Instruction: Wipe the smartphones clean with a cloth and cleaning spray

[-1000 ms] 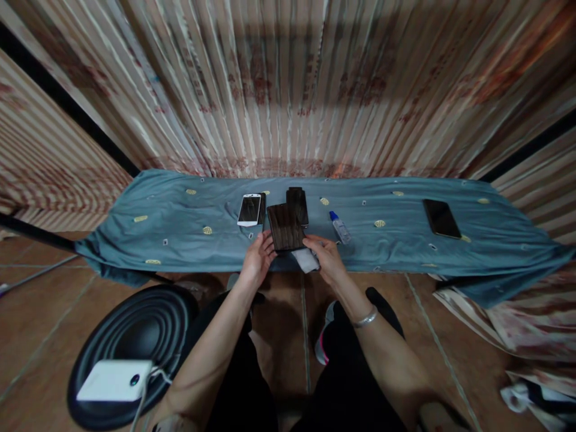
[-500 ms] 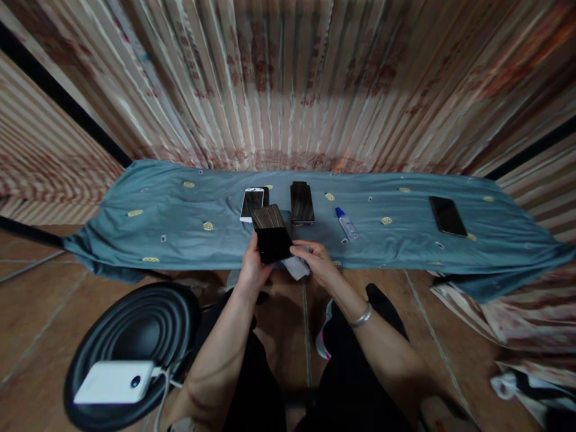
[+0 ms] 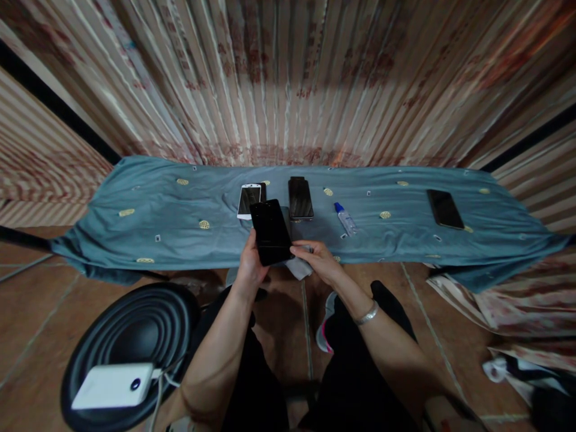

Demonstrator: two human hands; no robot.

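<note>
The left hand [image 3: 252, 258] held a black phone [image 3: 271, 231] in closed grip; the right hand [image 3: 318, 261] pinched its edge at four o'clock, near a pale cloth [image 3: 300, 269].

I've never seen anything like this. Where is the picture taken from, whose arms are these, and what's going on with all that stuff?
There is no machine here: these are a person's own bare arms. The camera is worn on the head, looking forward and down.

The left hand grips a black phone by its lower left edge. The fingers of the right hand are at its lower right corner, near a pale cloth.

On the blue sheet ahead lie a white phone, a dark phone, a small bottle with a blue cap and, far to the right, another dark phone. A dark item beside the white phone is too hidden to name.
</note>
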